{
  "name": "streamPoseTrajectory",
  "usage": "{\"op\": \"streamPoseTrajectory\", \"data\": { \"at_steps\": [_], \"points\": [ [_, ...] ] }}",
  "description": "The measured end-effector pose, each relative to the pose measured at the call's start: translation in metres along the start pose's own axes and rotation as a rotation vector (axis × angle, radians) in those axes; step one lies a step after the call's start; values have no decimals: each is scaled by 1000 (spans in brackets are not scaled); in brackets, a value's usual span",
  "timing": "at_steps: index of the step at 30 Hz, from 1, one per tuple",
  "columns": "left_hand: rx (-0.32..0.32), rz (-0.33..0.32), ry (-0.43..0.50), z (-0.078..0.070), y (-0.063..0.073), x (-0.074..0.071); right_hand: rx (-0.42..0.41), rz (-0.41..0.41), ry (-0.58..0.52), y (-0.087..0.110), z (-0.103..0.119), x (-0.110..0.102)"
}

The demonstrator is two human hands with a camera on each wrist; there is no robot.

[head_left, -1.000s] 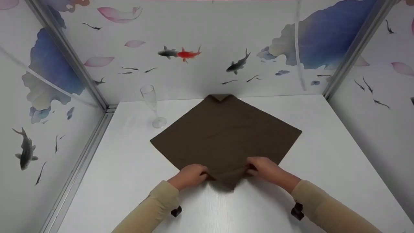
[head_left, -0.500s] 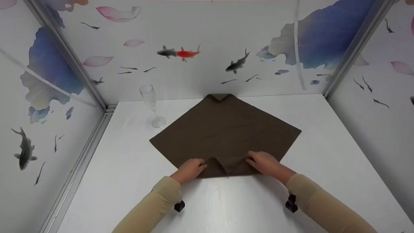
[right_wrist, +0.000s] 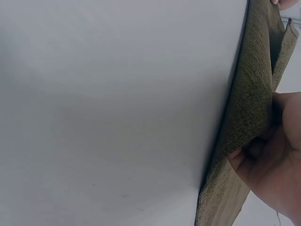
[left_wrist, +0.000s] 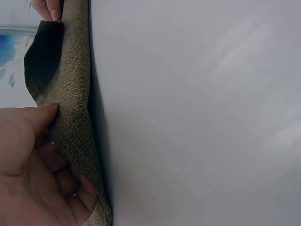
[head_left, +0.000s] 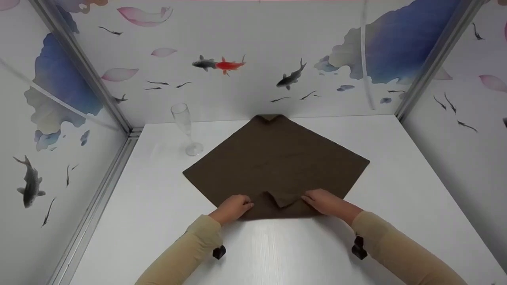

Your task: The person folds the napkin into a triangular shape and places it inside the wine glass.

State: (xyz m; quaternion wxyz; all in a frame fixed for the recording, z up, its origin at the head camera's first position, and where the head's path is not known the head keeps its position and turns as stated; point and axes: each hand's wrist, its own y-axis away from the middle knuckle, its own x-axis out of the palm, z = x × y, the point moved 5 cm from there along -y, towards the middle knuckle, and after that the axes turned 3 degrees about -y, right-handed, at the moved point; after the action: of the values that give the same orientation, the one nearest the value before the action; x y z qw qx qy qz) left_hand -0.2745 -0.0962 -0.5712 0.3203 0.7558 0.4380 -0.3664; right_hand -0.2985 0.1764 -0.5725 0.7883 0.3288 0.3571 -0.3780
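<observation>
A brown cloth [head_left: 273, 158] is spread in a diamond on the white table [head_left: 134, 213], its near corner folded back over itself. The fold is pinched between thumb and fingers by the left hand [head_left: 233, 208] at seven o'clock and by the right hand [head_left: 325, 202] at four o'clock. A clear stemmed glass [head_left: 182, 116] is stood upright near the cloth's ten o'clock edge; at twelve o'clock, behind the table, a white wall [head_left: 257, 27] is printed with fish [head_left: 291, 78]
</observation>
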Motion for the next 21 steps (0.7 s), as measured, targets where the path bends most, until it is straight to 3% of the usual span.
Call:
{"op": "streamPoseTrajectory", "data": {
  "at_steps": [21],
  "points": [
    [34, 61, 28, -3, 26, 9, -13, 32, -105, 22, 6, 18]
  ]
}}
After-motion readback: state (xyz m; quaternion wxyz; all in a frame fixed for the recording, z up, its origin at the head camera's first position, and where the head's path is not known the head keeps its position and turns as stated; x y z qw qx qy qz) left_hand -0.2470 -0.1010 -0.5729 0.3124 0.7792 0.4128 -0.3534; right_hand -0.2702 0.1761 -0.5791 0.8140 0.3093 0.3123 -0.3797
